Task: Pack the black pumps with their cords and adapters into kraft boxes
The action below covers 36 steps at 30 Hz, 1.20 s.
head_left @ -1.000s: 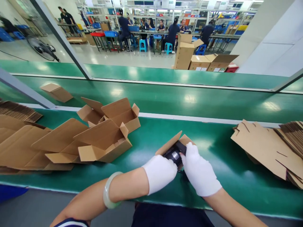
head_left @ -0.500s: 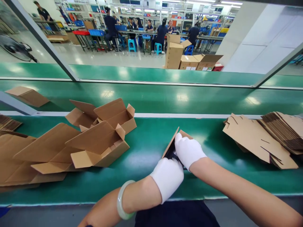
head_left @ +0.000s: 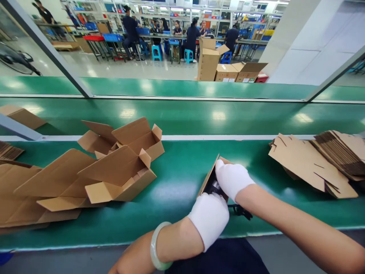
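Black device (head_left: 213, 186): it sat partly inside a small open carton (head_left: 207, 179).
Left hand (head_left: 209, 219): white-gloved, it curled at the device's near end; grip hidden, cannot tell.
Right hand (head_left: 232, 179): gloved, it bent over the far end; fingertips hidden, cannot tell.
Black cable (head_left: 243, 212): it lay on the green surface (head_left: 176, 182) beside the carton.
Flat cardboard (head_left: 305, 158): it lay to the right.
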Each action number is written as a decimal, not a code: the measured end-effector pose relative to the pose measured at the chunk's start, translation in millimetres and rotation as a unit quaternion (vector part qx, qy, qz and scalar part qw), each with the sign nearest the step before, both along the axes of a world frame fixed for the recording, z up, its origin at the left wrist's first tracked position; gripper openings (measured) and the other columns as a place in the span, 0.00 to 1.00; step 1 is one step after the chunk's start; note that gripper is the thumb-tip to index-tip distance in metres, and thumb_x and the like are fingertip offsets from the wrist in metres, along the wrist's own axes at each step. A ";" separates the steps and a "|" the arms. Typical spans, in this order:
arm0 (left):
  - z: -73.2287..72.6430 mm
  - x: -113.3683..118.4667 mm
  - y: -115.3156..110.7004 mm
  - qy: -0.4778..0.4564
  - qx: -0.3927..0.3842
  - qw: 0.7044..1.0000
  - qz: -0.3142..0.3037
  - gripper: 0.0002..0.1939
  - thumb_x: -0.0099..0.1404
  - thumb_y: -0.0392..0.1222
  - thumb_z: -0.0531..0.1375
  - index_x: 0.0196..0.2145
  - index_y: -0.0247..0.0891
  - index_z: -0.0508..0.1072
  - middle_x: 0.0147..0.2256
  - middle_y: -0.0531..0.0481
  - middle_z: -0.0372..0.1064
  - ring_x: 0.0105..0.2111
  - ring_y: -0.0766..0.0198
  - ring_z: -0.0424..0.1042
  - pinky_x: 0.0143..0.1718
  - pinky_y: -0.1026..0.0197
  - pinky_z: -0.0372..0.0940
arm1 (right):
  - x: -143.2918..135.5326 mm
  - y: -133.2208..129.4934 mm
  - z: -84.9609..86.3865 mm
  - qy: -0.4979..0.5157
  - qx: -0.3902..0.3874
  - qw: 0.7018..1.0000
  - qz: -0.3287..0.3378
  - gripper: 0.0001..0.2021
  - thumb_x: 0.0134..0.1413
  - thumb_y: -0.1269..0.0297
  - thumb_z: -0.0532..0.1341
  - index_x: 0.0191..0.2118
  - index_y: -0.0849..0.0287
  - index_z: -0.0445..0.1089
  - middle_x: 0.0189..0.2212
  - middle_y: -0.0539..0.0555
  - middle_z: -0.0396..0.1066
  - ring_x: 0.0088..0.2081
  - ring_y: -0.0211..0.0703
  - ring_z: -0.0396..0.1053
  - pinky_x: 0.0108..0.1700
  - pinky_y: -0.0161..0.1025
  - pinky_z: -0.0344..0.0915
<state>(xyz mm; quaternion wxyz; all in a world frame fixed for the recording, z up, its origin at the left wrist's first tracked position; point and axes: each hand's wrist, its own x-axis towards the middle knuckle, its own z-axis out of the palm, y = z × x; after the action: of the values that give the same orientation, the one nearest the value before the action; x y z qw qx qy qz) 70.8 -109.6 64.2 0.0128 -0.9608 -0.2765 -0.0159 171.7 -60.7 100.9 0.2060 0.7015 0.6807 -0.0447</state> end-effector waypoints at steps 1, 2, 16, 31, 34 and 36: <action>0.6 -5.5 -1.2 -0.019 0.001 1.000 0.002 0.06 0.57 0.27 0.54 0.33 0.29 0.68 0.24 0.44 0.67 0.21 0.58 0.69 0.18 0.59 0.63 | 6.3 -2.5 -1.0 0.002 0.005 1.000 0.006 0.09 0.57 0.70 0.52 0.42 0.67 0.62 0.29 0.62 0.72 0.31 0.51 0.73 0.30 0.40 0.63; 1.6 -13.3 -2.5 -0.050 -0.007 0.999 -0.014 0.05 0.58 0.29 0.54 0.34 0.30 0.67 0.25 0.45 0.66 0.22 0.58 0.68 0.19 0.58 0.63 | 12.4 -6.6 -1.9 -0.001 0.015 1.000 0.009 0.10 0.59 0.67 0.52 0.44 0.67 0.62 0.29 0.61 0.71 0.30 0.51 0.73 0.29 0.40 0.62; -107.4 -4.8 -45.9 -0.438 -0.041 0.838 0.322 0.60 0.46 0.46 0.67 0.63 0.25 0.31 0.53 0.27 0.57 0.54 0.42 0.61 0.47 0.45 0.65 | -7.5 -36.9 1.6 -0.013 -0.110 0.966 0.232 0.12 0.51 0.68 0.58 0.43 0.64 0.68 0.26 0.59 0.69 0.26 0.52 0.70 0.25 0.41 0.59; -105.5 -0.1 -31.6 -0.467 -0.058 0.821 0.323 0.32 0.52 0.42 0.61 0.53 0.32 0.56 0.46 0.33 0.66 0.47 0.46 0.69 0.40 0.49 0.71 | 4.5 -12.9 3.2 0.069 -0.213 0.948 0.227 0.12 0.57 0.69 0.53 0.39 0.61 0.73 0.33 0.59 0.74 0.33 0.53 0.72 0.31 0.42 0.62; -105.7 -0.8 -31.9 -0.463 -0.062 0.823 0.323 0.30 0.54 0.42 0.60 0.52 0.32 0.57 0.46 0.33 0.66 0.47 0.47 0.69 0.40 0.50 0.71 | 1.5 -12.1 6.2 0.073 -0.226 0.952 0.190 0.13 0.55 0.67 0.54 0.43 0.60 0.72 0.37 0.60 0.73 0.36 0.54 0.72 0.32 0.42 0.63; -107.1 -1.3 -32.3 -0.462 -0.062 0.824 0.323 0.30 0.53 0.41 0.60 0.53 0.32 0.57 0.46 0.33 0.65 0.47 0.47 0.69 0.41 0.50 0.71 | -1.6 -11.9 5.5 0.064 -0.233 0.951 0.194 0.13 0.54 0.67 0.55 0.43 0.61 0.72 0.39 0.61 0.73 0.38 0.55 0.71 0.35 0.44 0.64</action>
<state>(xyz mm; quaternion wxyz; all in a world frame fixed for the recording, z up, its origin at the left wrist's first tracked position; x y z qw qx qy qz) 69.5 -141.9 -42.8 -0.1717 -0.6959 -0.5446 -0.4355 170.1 -72.6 106.3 0.3243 0.4840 0.7862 -0.2061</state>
